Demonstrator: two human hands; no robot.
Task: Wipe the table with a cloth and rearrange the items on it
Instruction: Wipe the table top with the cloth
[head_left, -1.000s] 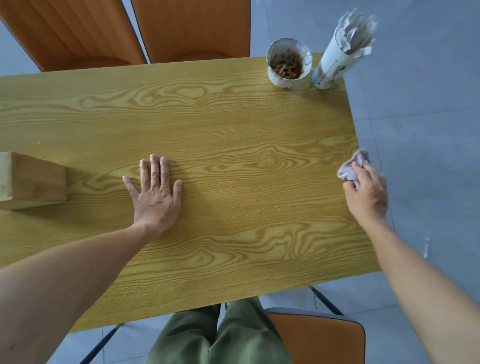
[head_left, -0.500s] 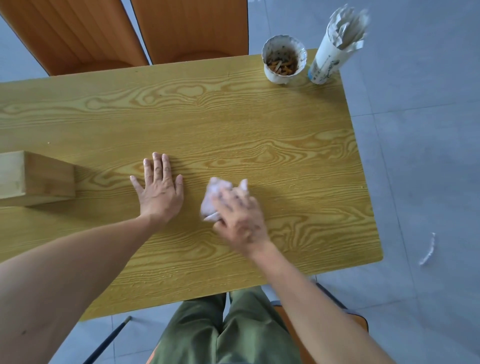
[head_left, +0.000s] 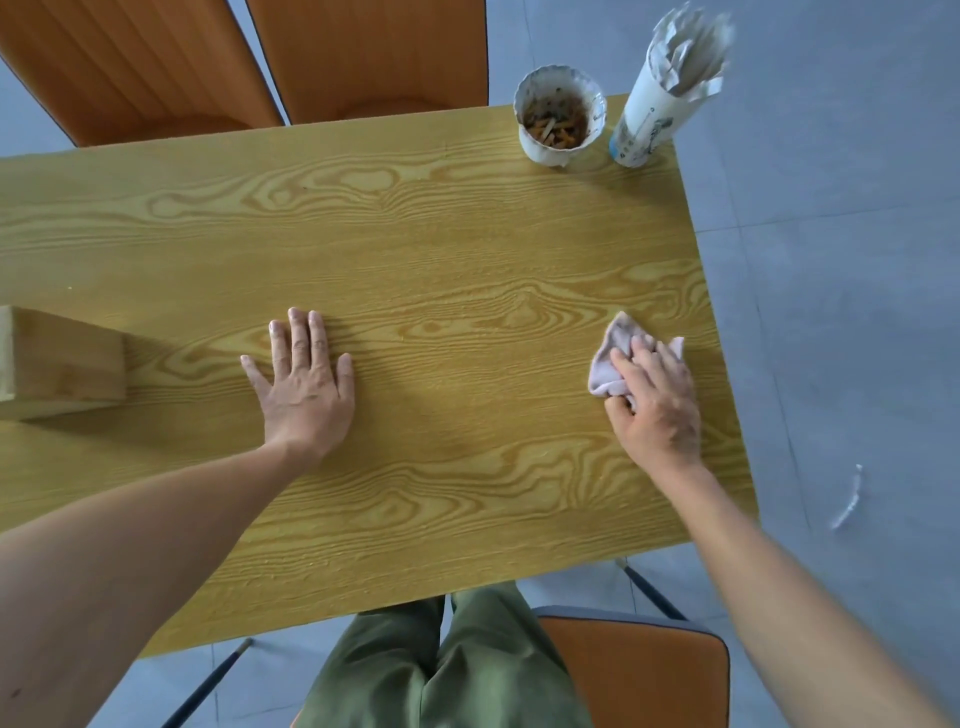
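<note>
Cloth: a pale pink cloth is lying bunched on the wooden table, near its right edge and about midway along that edge.
Right hand: the right hand is pressing down on the cloth with fingers curled over it, holding it against the surface; part of the cloth is sticking out beyond the fingertips.
Left hand: the left hand is resting flat and spread on the table near the middle, holding nothing, seemingly bracing the body.
Items: a white cup with brownish scraps inside and a tall white tube with torn paper at its top are standing close together at the far right corner; a wooden block is sitting at the left edge of view.
Step in hand: judging by the pose, wiping is underway.
Doing it well: keeping the palm flat for even pressure, overlapping the strokes, sweeping debris toward one edge, and steering clear of the cup, which looks easy to tip.
</note>
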